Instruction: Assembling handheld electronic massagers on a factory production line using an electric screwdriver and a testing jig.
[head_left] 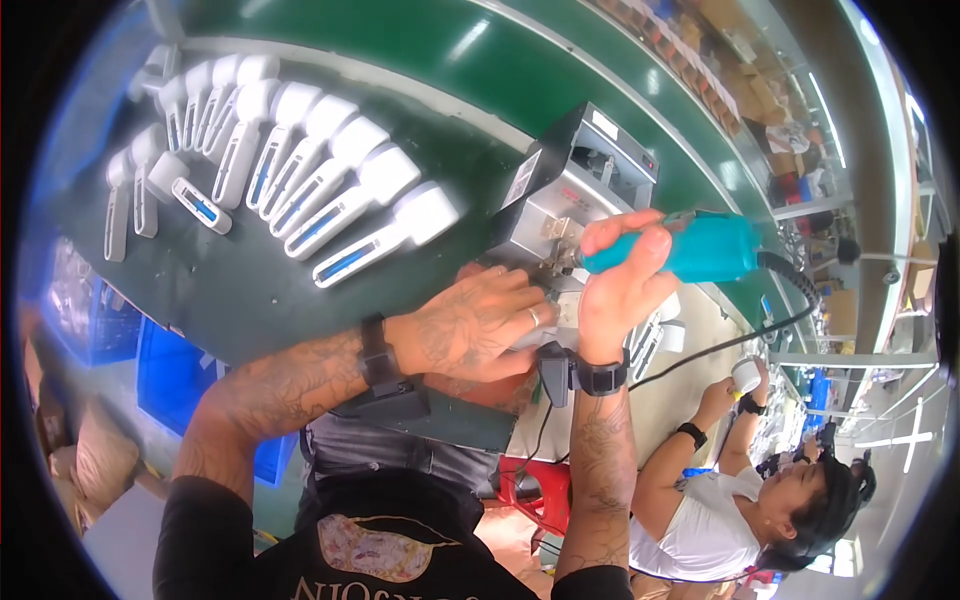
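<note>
My right hand (625, 290) is wrapped round a teal electric screwdriver (712, 248), which lies nearly level with its cord leaving to the right. Its metal tip points left, close to the front of a grey and black box-shaped screw feeder (530, 225); whether the two touch I cannot tell. To the left, my left hand (485, 325) rests low over the bench with bent fingers closed, a ring on one of them. What those fingers hold is hidden beneath them. Rows of white handled devices (370, 235) with blue strips lie beyond my left forearm.
The dark green bench (300, 310) has a raised far edge. Blue bins (185, 375) stand below it on the left. A black cable (700, 355) runs across the pale surface at right. Nearby, a co-worker in a white shirt (710, 520) holds a white part (746, 374).
</note>
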